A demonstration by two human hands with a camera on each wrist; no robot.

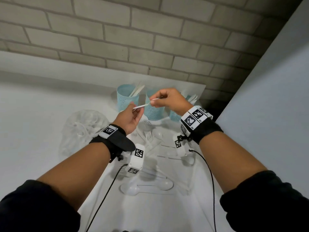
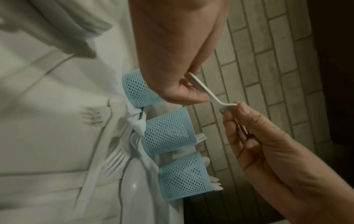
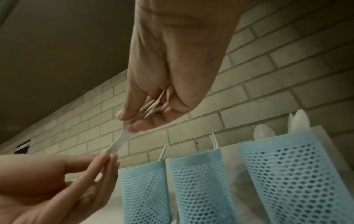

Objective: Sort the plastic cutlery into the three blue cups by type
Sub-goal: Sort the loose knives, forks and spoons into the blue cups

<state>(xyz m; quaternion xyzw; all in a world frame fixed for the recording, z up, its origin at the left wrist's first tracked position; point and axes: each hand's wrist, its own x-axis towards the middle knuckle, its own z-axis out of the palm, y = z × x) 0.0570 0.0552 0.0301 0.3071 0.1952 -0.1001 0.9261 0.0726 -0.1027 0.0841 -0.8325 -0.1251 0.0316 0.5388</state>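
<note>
A white plastic fork [image 1: 142, 106] hangs in the air between my two hands, just in front of the three blue mesh cups. My right hand [image 1: 151, 102] pinches its tine end; the tines show inside that hand [image 3: 132, 121] in the right wrist view. My left hand [image 1: 135, 108] pinches the handle end between thumb and fingertips [image 3: 110, 157]. The left cup [image 1: 127, 97] holds flat white handles, the middle cup [image 1: 152, 111] sits right behind the fork, and the right cup [image 3: 287, 174] holds spoons [image 3: 264, 133]. Fork tines poke out of the middle cup [image 2: 166, 131].
Loose white forks, spoons and knives [image 1: 150, 139] lie on the white table below my wrists, with more spoons [image 1: 147, 186] nearer me. A crumpled clear plastic bag [image 1: 83, 128] lies at the left. A brick wall stands behind the cups and a pale wall [image 1: 267, 97] on the right.
</note>
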